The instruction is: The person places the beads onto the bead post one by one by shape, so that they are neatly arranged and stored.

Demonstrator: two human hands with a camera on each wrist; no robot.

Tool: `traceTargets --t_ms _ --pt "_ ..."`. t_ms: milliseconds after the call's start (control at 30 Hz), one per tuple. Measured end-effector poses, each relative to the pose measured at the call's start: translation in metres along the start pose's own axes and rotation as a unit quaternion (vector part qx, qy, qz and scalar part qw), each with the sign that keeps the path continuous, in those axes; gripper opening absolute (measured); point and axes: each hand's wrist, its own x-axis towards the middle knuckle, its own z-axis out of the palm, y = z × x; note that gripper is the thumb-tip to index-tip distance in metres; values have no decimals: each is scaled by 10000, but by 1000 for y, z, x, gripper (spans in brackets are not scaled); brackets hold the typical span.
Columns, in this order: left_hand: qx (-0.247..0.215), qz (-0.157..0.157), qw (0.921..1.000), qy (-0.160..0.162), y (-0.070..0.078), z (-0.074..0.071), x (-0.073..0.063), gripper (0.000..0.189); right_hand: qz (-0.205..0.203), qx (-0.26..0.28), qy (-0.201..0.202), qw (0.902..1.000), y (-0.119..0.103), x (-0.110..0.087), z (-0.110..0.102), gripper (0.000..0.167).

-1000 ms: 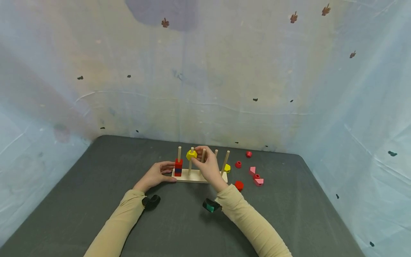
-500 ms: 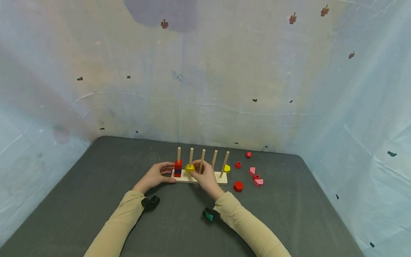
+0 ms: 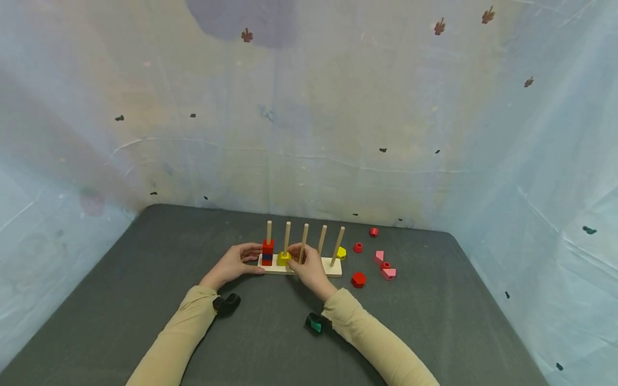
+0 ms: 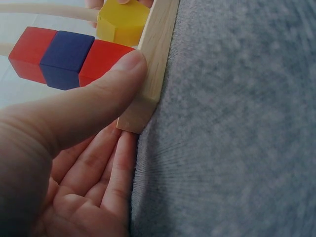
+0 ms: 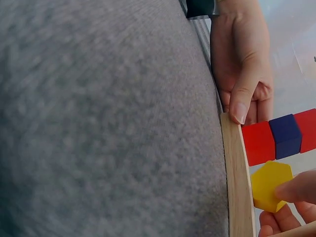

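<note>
A wooden peg stand with several upright pegs rests on the dark table. My left hand holds its left end, the thumb at the front edge and the fingers behind. On the leftmost peg is a stack of red, blue and red square blocks. Low on the second peg sits a yellow hexagonal block, down at the base. My right hand pinches this block from the right, thumb on its near face. The right fingers behind it are partly hidden.
Right of the stand lie a second yellow block, a red hexagonal block, small red round beads and pink blocks. Plastic sheeting hangs behind the table and at both sides.
The right hand has brought the yellow hexagonal block down the second peg, from near its top to the base. The left hand stays at the stand's left end.
</note>
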Motion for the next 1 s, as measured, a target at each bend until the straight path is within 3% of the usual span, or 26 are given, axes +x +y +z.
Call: traceTargets --t_ms 300,533,867,1000 --pt "-51 -75 9999 -42 -2 2 0 70 95 369 -217 9990 10 -4 -8 43" --pt "-22 -137 9999 43 -1 -1 1 72 3 -221 -328 9992 34 -12 -20 56" --pt "-45 -193 9998 -22 -1 -2 -1 75 -304 -441 -363 9979 25 -34 -61 51" --pt "-109 -183 9998 -49 0 -2 0 75 -392 -800 -455 9950 26 -40 -85 46"
